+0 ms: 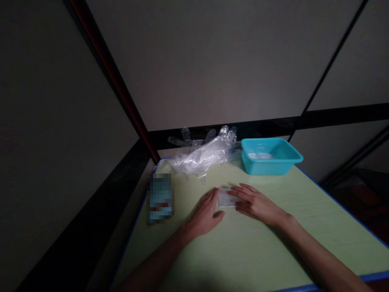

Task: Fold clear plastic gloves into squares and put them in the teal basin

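Note:
A small flat rectangle of whitish clear plastic [226, 199] lies on the pale green table between my hands. It looks like a folded plastic glove, though the right fingers cover part of it. My left hand [208, 213] rests along its left edge, fingers stretched out and thumb apart. From the right, my right hand [253, 203] lies over the other end with its fingers spread. Neither hand is wrapped round the plastic. Behind them is a loose pile of clear disposable plastic gloves [202, 158], with several fingers sticking up against the wall.
A turquoise plastic basin [267, 165] stands at the back right, with some whitish clear plastic inside. A blurred-out bluish-green packet [160, 198] lies near the left edge. The table [231, 251] has blue edging and sits against panelled walls at the back and left.

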A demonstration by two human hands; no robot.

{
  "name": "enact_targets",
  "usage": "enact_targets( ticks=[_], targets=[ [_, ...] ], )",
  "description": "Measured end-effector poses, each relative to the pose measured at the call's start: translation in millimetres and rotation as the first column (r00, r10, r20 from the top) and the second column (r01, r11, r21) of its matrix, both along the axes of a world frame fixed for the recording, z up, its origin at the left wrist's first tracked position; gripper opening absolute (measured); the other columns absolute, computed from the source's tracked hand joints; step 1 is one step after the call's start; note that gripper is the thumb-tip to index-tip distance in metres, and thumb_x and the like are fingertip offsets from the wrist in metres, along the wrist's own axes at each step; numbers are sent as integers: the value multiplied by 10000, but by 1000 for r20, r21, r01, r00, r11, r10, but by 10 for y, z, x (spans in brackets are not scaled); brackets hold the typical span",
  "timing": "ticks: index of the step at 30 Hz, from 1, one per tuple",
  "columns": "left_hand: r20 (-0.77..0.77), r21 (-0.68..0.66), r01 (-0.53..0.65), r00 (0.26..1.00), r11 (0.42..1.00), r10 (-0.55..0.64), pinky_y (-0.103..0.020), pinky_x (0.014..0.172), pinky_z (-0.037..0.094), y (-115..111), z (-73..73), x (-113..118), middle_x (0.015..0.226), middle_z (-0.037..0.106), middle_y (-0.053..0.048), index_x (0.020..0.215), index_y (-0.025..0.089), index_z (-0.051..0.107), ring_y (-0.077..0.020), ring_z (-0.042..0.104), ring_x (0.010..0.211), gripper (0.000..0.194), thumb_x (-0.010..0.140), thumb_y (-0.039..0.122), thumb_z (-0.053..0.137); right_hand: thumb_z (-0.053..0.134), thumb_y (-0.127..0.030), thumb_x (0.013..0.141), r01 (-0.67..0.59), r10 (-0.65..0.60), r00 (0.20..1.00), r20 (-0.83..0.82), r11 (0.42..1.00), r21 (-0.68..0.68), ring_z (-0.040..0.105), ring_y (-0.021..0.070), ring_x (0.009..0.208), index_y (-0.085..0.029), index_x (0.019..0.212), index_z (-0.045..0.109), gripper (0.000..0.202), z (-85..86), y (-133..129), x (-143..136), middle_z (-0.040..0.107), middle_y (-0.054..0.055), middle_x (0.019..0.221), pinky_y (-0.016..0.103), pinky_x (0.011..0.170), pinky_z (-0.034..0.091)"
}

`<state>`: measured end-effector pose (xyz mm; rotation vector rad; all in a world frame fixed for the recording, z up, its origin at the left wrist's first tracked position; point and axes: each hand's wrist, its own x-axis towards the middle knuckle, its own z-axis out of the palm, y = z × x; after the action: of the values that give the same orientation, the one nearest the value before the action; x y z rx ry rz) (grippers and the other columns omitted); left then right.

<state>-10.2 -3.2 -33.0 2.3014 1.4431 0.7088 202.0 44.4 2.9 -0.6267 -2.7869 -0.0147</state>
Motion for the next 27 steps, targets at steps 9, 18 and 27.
enact_targets(
  ticks=[9, 18, 27],
  targets=[
    [-119, 56, 35, 993, 998, -28, -426, 1001, 280, -9, -8, 11, 1339, 321, -148, 1318, 143, 176, -245, 294, 1232, 660, 751, 233, 502, 368, -174, 861, 9, -7, 999, -32, 999, 47, 411, 184, 1154, -186, 1129, 541, 319, -107, -30, -116, 544, 40, 1183, 399, 977, 324],
    [-45, 62, -1, 999, 998, 3, -391, 987, 312, 4, 31, 20, 1279, 412, -118, 1255, 140, 316, -220, 374, 1173, 585, 715, 212, 528, 379, -166, 813, 18, -22, 997, -76, 998, -55, 522, 192, 1007, -143, 907, 584, 227, -77, -22, -79, 597, 105, 1057, 357, 929, 354],
    [522, -176, -71, 839, 982, 154, -303, 798, 409, 69, 102, 56, 841, 615, -42, 736, 161, 605, -182, 543, 835, 103, 653, 143, 547, 410, -175, 753, -14, -374, 821, -431, 742, -670, 509, 122, 593, -184, 707, 463, 70, -10, -103, -174, 535, -15, 635, 223, 539, 380]
  ],
)
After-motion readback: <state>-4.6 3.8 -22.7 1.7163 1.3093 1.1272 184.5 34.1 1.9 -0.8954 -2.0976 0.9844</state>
